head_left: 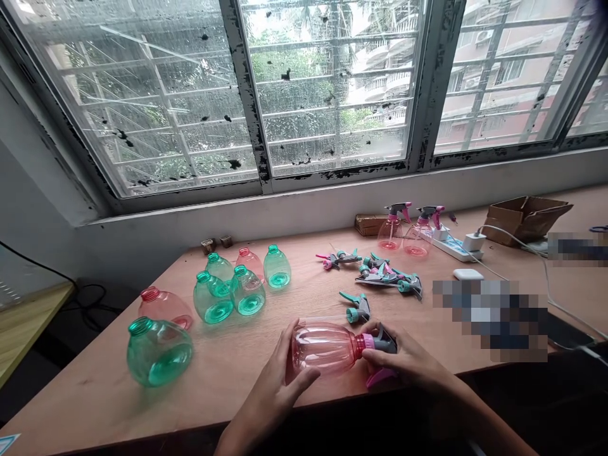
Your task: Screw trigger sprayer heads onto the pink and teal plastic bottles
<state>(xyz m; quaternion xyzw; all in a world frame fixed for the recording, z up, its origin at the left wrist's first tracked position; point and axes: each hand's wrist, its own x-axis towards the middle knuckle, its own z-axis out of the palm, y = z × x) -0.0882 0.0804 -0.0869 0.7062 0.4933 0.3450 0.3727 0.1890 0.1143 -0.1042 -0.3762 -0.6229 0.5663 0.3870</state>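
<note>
A pink, see-through spray bottle (323,347) lies sideways between my hands, just above the table's front edge. My left hand (289,373) cups its round base, thumb below and fingers behind. At the neck, my right hand (396,354) grips the pink collar of the grey spray head (384,341); its pink trigger (380,378) points down toward me. Just beyond the bottle lies a loose grey and green spray head (357,307). Farther back is a pile of similar spray heads (387,275), with a pink-triggered one (338,258) beside it.
Several green bottles (159,354) and two pink ones (164,307) without spray heads stand on the left. Two pink bottles with spray heads (418,237) stand at the back, near a power strip (453,244) with cables. An open cardboard box (525,218) sits back right.
</note>
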